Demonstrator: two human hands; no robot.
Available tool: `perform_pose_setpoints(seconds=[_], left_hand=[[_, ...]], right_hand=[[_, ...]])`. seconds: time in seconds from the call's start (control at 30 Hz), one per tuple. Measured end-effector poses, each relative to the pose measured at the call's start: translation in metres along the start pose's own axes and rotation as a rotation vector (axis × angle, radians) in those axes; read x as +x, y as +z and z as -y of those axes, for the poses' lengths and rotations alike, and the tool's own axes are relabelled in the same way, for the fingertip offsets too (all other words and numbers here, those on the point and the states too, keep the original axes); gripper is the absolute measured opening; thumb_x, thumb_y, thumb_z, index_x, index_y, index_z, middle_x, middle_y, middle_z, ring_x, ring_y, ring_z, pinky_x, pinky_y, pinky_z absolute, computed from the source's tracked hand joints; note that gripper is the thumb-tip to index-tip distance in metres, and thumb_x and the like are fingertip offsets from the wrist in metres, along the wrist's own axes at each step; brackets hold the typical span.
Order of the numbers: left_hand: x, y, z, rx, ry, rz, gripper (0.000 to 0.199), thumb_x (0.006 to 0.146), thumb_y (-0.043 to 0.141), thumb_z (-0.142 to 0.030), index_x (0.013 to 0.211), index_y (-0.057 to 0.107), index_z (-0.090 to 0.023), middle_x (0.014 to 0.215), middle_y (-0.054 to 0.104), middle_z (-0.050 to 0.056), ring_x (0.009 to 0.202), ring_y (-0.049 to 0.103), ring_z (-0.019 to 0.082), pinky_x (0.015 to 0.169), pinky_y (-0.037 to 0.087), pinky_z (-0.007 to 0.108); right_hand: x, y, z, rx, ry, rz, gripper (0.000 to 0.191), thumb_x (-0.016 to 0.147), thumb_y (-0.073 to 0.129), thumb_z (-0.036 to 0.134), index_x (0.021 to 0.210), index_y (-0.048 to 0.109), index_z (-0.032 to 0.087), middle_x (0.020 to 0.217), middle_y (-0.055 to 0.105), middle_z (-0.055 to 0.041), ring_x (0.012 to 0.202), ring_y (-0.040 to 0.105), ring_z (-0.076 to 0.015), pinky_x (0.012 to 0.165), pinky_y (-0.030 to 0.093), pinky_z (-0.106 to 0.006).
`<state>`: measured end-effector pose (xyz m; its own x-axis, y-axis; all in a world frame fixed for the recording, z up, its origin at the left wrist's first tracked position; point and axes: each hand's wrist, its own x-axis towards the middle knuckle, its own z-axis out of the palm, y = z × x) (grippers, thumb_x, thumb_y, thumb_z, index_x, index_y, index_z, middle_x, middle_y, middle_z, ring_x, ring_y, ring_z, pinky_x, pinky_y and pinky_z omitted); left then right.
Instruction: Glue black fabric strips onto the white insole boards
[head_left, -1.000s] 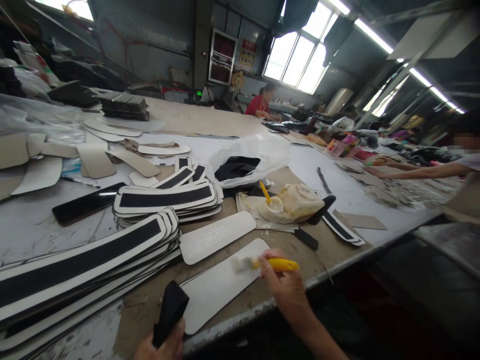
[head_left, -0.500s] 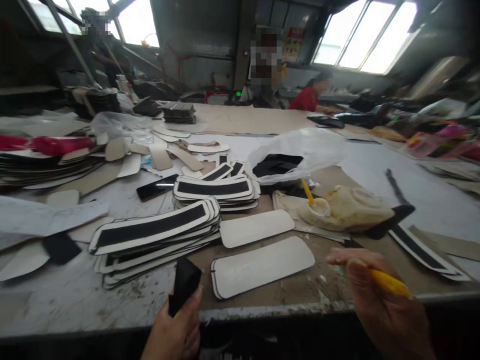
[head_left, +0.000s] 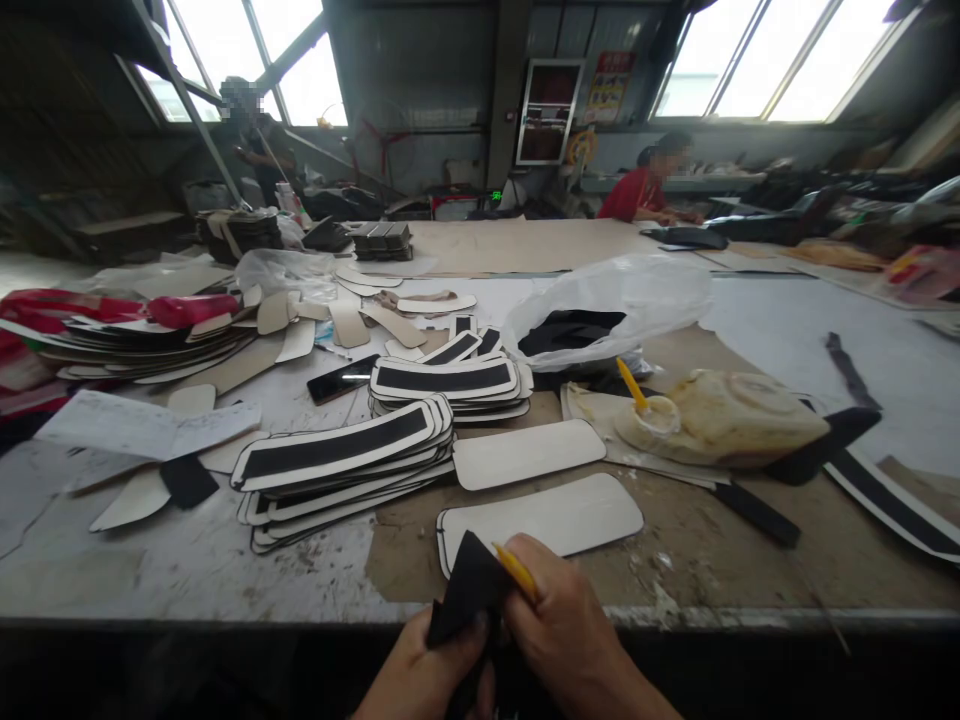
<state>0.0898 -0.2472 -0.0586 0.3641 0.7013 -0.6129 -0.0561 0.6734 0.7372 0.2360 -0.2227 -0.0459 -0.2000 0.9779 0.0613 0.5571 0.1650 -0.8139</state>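
Observation:
My left hand (head_left: pixel 431 665) grips a folded black strip of sheet material (head_left: pixel 471 590) at the table's front edge. Pressed against the same strip is my right hand (head_left: pixel 566 625), closed, with a yellow stick-like tool (head_left: pixel 519 572) held in it; the tool's working end is hidden. Just beyond the hands lie white rounded panels (head_left: pixel 540 515), with another white panel (head_left: pixel 529 455) behind them. To the left stands a stack of curved white pieces with black strips on top (head_left: pixel 337 450). A second yellow stick (head_left: pixel 631 383) leans in a yellowish plastic container (head_left: pixel 750 420) at the right.
A second stack of white-and-black pieces (head_left: pixel 446 378) stands behind the first, beside a phone (head_left: pixel 341 380). A clear plastic bag (head_left: pixel 660 290) holds black pieces. Sheets and pink items (head_left: pixel 193 308) pile up at left. A person in red (head_left: pixel 630 195) works across the table; another stands back left.
My right hand has moved left, bringing the yellow tool to the black strip. My left hand has shifted right and down with the strip. The view has turned slightly left.

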Motion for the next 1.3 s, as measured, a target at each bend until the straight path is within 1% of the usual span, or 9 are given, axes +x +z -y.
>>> perform_pose_setpoints(seconds=[0.2, 0.37, 0.57, 0.67, 0.77, 0.93, 1.13, 1.23, 1.3], left_hand=[[-0.002, -0.001, -0.007, 0.155, 0.005, 0.030, 0.055, 0.071, 0.046, -0.063, 0.049, 0.055, -0.014, 0.035, 0.037, -0.002, 0.031, 0.031, 0.007, 0.035, 0.016, 0.022], [-0.010, -0.012, -0.005, 0.167, 0.029, -0.187, 0.051, 0.063, 0.057, -0.065, 0.072, 0.056, -0.015, 0.042, 0.047, -0.003, 0.031, 0.031, 0.005, 0.034, 0.017, 0.020], [-0.012, -0.030, -0.003, -0.386, 0.164, -0.336, 0.051, 0.052, 0.078, -0.046, 0.063, 0.035, -0.021, 0.041, 0.024, -0.014, 0.036, 0.014, 0.001, 0.038, 0.009, 0.019], [-0.008, -0.025, -0.002, -0.409, 0.213, -0.365, 0.056, 0.047, 0.082, -0.040, 0.066, 0.033, -0.022, 0.043, 0.028, -0.014, 0.035, 0.015, -0.001, 0.038, 0.008, 0.019], [-0.007, -0.016, -0.001, -0.331, 0.264, -0.417, 0.067, 0.045, 0.083, -0.039, 0.095, 0.043, -0.021, 0.046, 0.034, -0.014, 0.033, 0.021, 0.001, 0.037, 0.010, 0.019], [-0.007, -0.003, 0.000, -0.333, 0.298, -0.311, 0.081, 0.045, 0.081, -0.046, 0.110, 0.041, -0.018, 0.045, 0.034, -0.013, 0.034, 0.021, 0.001, 0.036, 0.012, 0.019], [-0.007, -0.002, -0.006, -0.478, 0.025, -0.017, 0.039, 0.063, 0.072, -0.042, 0.066, 0.040, -0.021, 0.034, 0.023, -0.013, 0.031, 0.012, 0.001, 0.035, 0.009, 0.018], [-0.011, -0.008, -0.011, -0.553, -0.022, 0.030, 0.036, 0.062, 0.073, -0.038, 0.064, 0.041, -0.021, 0.033, 0.025, -0.012, 0.031, 0.014, 0.001, 0.035, 0.010, 0.017], [-0.014, -0.010, -0.011, -0.564, -0.062, 0.049, 0.037, 0.059, 0.075, -0.036, 0.058, 0.042, -0.020, 0.033, 0.025, -0.012, 0.032, 0.015, 0.001, 0.035, 0.011, 0.016]], right_hand=[[0.002, -0.018, -0.009, -0.260, -0.021, 0.071, 0.020, 0.061, 0.047, 0.011, 0.057, 0.030, 0.020, 0.057, 0.042, 0.0037, 0.054, 0.039, -0.0109, 0.052, 0.027, -0.022], [0.005, -0.061, -0.015, -0.374, -0.086, 0.276, 0.014, 0.072, 0.046, 0.015, 0.061, 0.038, 0.020, 0.063, 0.046, 0.0020, 0.060, 0.042, -0.0124, 0.056, 0.027, -0.024], [0.013, -0.089, -0.021, -0.018, 0.230, 0.464, 0.036, 0.084, 0.040, 0.045, 0.059, 0.033, 0.020, 0.054, 0.029, 0.0065, 0.049, 0.027, -0.0088, 0.046, 0.024, -0.021], [0.017, -0.082, -0.026, 0.119, 0.307, 0.555, 0.040, 0.081, 0.043, 0.048, 0.056, 0.031, 0.020, 0.049, 0.023, 0.0077, 0.046, 0.020, -0.0074, 0.042, 0.018, -0.022], [0.020, -0.076, -0.026, 0.178, 0.359, 0.585, 0.040, 0.081, 0.045, 0.047, 0.054, 0.031, 0.020, 0.047, 0.022, 0.0081, 0.044, 0.018, -0.0065, 0.040, 0.016, -0.022], [0.027, -0.072, -0.005, 0.221, 0.452, 0.611, 0.037, 0.078, 0.049, 0.043, 0.053, 0.033, 0.020, 0.046, 0.023, 0.0085, 0.043, 0.018, -0.0059, 0.040, 0.016, -0.022], [0.025, -0.069, 0.005, 0.298, 0.415, 0.633, 0.038, 0.080, 0.046, 0.046, 0.056, 0.033, 0.020, 0.048, 0.022, 0.0082, 0.044, 0.019, -0.0062, 0.040, 0.017, -0.021], [0.013, -0.074, -0.009, 0.079, 0.299, 0.621, 0.035, 0.081, 0.046, 0.043, 0.057, 0.042, 0.018, 0.050, 0.032, 0.0068, 0.045, 0.029, -0.0069, 0.044, 0.027, -0.019], [0.001, -0.077, -0.018, -0.181, 0.196, 0.459, 0.021, 0.077, 0.056, 0.037, 0.071, 0.055, 0.018, 0.065, 0.050, 0.0024, 0.058, 0.046, -0.0117, 0.056, 0.039, -0.022]])
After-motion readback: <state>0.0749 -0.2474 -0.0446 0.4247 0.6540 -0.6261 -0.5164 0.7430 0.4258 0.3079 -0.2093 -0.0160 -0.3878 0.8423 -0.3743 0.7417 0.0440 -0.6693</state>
